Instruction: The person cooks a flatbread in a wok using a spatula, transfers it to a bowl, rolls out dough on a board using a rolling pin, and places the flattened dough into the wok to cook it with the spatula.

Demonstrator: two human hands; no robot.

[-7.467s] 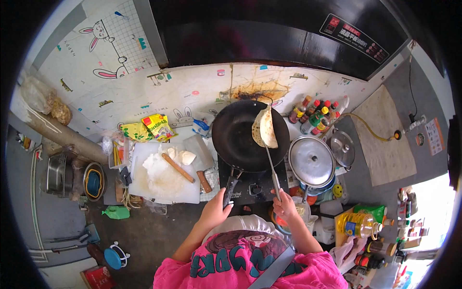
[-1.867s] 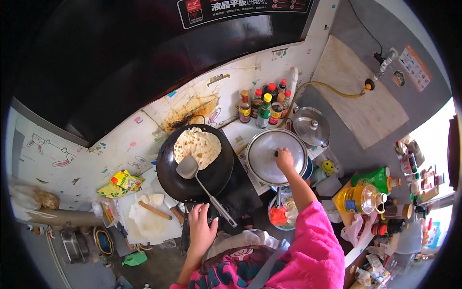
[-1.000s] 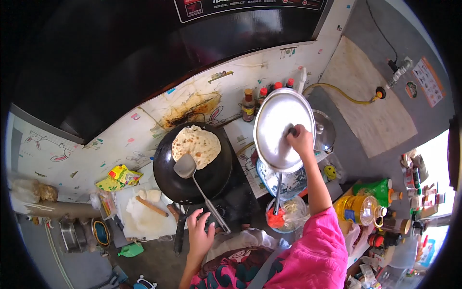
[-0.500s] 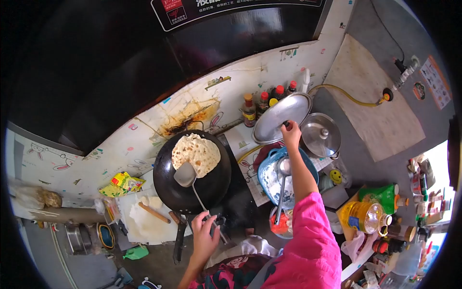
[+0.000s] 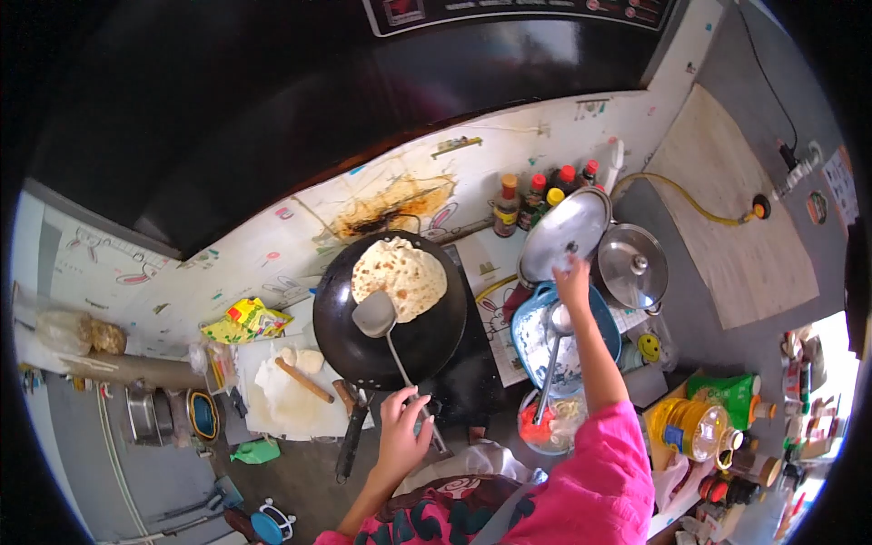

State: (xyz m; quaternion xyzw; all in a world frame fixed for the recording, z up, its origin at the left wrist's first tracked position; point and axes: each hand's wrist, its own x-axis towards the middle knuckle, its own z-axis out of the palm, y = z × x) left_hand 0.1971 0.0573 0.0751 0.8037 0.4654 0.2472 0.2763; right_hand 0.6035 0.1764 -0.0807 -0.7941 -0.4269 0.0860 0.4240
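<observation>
In the black wok (image 5: 400, 354) lies a browned flatbread (image 5: 413, 277), with the head of a metal spatula (image 5: 374, 316) resting over its lower left edge. My left hand (image 5: 404, 431) is closed around the spatula's handle, above the stove's front edge. A round metal pot lid (image 5: 554, 238) stands tilted against the sauce bottles, its knob facing me. Just below that knob is my right hand (image 5: 574, 282), its fingers apart and off the knob. Beneath my right forearm sits a blue basin (image 5: 524, 350) with white flour and a ladle (image 5: 550, 372) in it.
A lidded pot (image 5: 633, 268) stands right of the basin. Sauce bottles (image 5: 507, 209) line the wall. On the left, a board (image 5: 291, 409) holds flour, dough and a rolling pin (image 5: 305, 380). The wok handle (image 5: 352, 440) points toward me. An oil jug (image 5: 695, 429) is at right.
My right hand has let go of the lid's knob and drawn slightly back, leaving the lid leaning. The whole view has shifted. The spatula stays at the flatbread's edge.
</observation>
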